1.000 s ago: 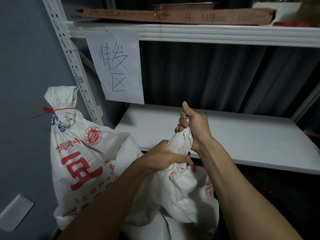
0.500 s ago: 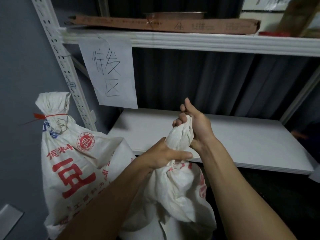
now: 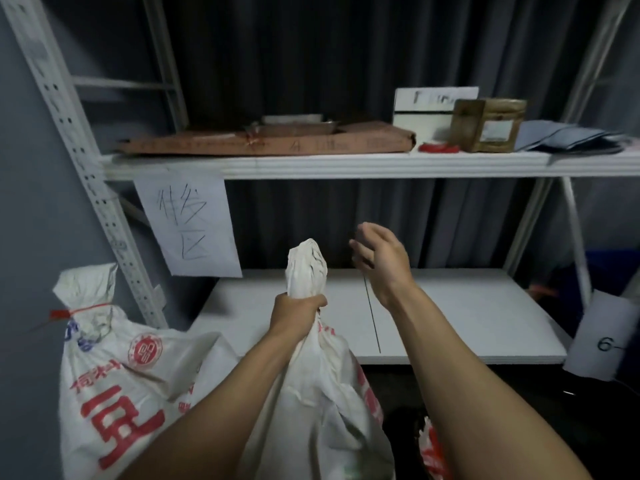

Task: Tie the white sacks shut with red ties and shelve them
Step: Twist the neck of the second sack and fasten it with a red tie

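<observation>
My left hand [image 3: 296, 311] grips the gathered neck of a white sack [image 3: 322, 403] with red print, and the bunched top sticks up above my fist. My right hand [image 3: 379, 259] hangs open in the air just right of that neck, holding nothing. A second white sack [image 3: 117, 386] stands at the left, its neck closed by a red tie [image 3: 74, 311]. A small pile of red ties [image 3: 438, 147] lies on the upper shelf [image 3: 346, 166], right of centre. The lower shelf [image 3: 450, 317] is a white board behind the sack.
A flat cardboard box [image 3: 263, 142], a brown box [image 3: 488, 124], a white box [image 3: 424, 112] and grey sheets [image 3: 568, 138] lie on the upper shelf. A paper sign [image 3: 188, 223] hangs from its edge. A perforated upright [image 3: 93, 188] stands left. A paper marked 6 [image 3: 602, 337] hangs right.
My right hand has let go of the sack's neck and moved up and right, open. My left hand keeps its grip. The view has tilted up, showing the upper shelf's contents.
</observation>
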